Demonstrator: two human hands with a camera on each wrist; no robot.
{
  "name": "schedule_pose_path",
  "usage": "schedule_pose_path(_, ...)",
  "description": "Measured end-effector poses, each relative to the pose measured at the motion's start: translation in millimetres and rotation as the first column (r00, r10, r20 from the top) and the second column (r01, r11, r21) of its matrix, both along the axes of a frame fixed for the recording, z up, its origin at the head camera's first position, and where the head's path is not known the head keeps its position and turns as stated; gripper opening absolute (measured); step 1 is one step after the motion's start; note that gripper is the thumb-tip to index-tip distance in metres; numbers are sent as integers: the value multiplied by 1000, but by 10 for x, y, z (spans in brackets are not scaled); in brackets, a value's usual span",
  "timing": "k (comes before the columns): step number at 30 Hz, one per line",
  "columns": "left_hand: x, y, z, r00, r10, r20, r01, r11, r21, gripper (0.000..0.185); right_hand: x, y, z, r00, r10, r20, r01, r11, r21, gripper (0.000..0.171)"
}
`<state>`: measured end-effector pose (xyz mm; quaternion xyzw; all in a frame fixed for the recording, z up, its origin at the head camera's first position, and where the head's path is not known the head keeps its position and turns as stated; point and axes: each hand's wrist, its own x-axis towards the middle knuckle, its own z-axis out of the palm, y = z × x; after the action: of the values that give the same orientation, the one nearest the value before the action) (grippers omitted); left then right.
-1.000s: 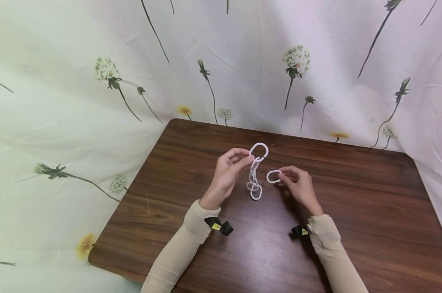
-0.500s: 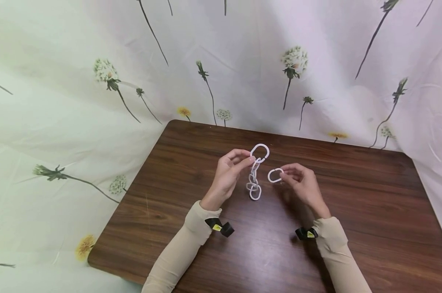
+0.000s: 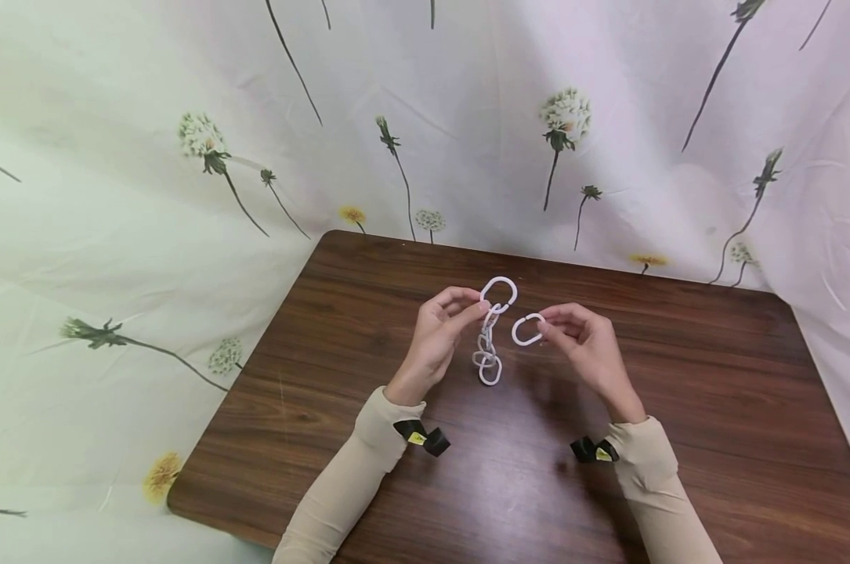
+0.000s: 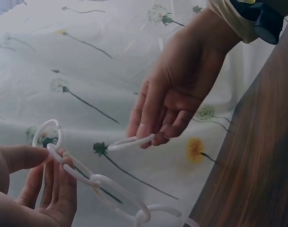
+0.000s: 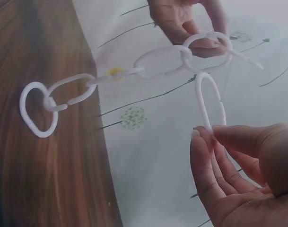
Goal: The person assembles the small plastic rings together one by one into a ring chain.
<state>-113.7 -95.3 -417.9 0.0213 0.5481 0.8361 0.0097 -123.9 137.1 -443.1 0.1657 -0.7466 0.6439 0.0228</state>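
The chain (image 3: 490, 345) and the single loose link (image 3: 528, 329) look like white plastic, smooth and faintly glossy, though the wrist views are too soft to be sure of the finish. The table (image 3: 714, 376) shows dark brown wood grain with a slight sheen. The backdrop (image 3: 185, 117) is thin matt cloth, creased, printed with dandelions. The sleeves (image 3: 354, 470) are beige knit fabric, matt.

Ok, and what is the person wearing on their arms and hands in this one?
Both arms are covered to the wrist by snug beige sleeves. Each wrist carries a small black strap-mounted unit with a yellow mark: one by the left hand, one by the right hand. The hands are bare; no gloves or cables show.
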Motion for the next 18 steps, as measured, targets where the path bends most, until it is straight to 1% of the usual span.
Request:
schedule_pose_path(5,1,-5,-8,1000,-2,-1,2,1000,3,15,1,-20,69,1000,10,4,-10,1000,-11,24)
schedule_pose_path(10,-1,-3,-18,1000,-2,-8,2,1000,7,15,10,-51,148,999,36,-18,-37,999,-29,25)
schedule_pose_path(18,3,8,-17,1000,1,-12,-1,1000,-5,16,14,-82,232,998,62,0,-62,997,-40,26)
